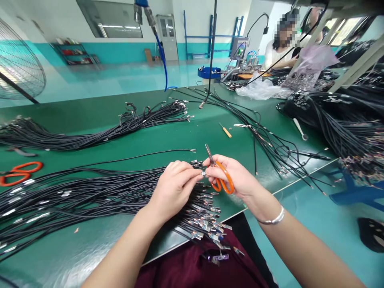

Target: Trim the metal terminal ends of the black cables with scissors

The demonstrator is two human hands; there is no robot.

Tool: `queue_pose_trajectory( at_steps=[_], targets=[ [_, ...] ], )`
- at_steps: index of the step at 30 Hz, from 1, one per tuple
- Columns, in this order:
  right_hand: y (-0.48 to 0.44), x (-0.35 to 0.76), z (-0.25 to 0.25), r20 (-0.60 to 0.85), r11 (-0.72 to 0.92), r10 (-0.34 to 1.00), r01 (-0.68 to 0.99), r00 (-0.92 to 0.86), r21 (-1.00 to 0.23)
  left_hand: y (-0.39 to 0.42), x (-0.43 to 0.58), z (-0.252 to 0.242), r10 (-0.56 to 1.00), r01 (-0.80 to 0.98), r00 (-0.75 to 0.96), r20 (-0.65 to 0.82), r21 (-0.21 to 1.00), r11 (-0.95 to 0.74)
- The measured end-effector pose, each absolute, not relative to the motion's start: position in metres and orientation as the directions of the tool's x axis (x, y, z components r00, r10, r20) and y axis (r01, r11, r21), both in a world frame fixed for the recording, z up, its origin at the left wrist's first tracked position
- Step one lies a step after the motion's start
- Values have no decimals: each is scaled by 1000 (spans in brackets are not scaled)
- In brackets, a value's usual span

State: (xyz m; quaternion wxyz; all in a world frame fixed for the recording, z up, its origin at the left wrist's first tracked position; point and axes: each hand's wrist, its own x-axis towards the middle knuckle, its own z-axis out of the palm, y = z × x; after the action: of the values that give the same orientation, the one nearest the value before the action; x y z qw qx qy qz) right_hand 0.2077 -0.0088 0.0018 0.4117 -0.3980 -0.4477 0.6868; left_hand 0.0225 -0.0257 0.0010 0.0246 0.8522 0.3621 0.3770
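Observation:
My left hand (pixel 177 186) is closed in a pinch on the end of a black cable, whose small metal connector (pixel 203 173) pokes out past the fingertips. Scissors with orange handles (pixel 225 178) are held in my right hand (pixel 237 176), blades pointing up and away. That hand's thumb and finger also meet at the connector, touching it from the right. Under and around my left hand lies a wide bundle of black cables (pixel 114 188), their metal-tipped ends (pixel 207 224) hanging over the table's near edge above my lap.
Another cable bundle (pixel 90 134) lies farther back on the green table (pixel 168 140). Orange-handled scissors (pixel 22 172) rest at left. A wooden-handled pick (pixel 225 130), loose cables (pixel 249 124) and a large cable pile (pixel 330 116) are to the right. A hose (pixel 212 52) hangs ahead; a co-worker (pixel 282 44) sits beyond.

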Motion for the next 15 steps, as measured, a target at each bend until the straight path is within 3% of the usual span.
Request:
queue_pose_trajectory(
  at_steps=[5, 8, 11, 13, 15],
  targets=[
    [-13, 201, 0, -198, -314, 908, -288, -368, -905, -36, 17, 5, 757, 564, 367, 541, 517, -644],
    [-19, 210, 0, -140, -257, 915, -281, -378, -925, -40, 17, 4, 814, 523, 293, 501, 629, -575],
    [-31, 228, -4, -47, -183, 863, -225, -503, -957, -41, 17, 5, 861, 453, 221, 458, 734, -506],
    [-40, 237, -8, -39, -178, 809, -181, -587, -967, -42, 18, 6, 875, 416, 197, 443, 770, -483],
    [-46, 237, -11, -76, -193, 849, -173, -523, -966, -43, 18, 7, 865, 410, 208, 456, 763, -500]
  ],
)
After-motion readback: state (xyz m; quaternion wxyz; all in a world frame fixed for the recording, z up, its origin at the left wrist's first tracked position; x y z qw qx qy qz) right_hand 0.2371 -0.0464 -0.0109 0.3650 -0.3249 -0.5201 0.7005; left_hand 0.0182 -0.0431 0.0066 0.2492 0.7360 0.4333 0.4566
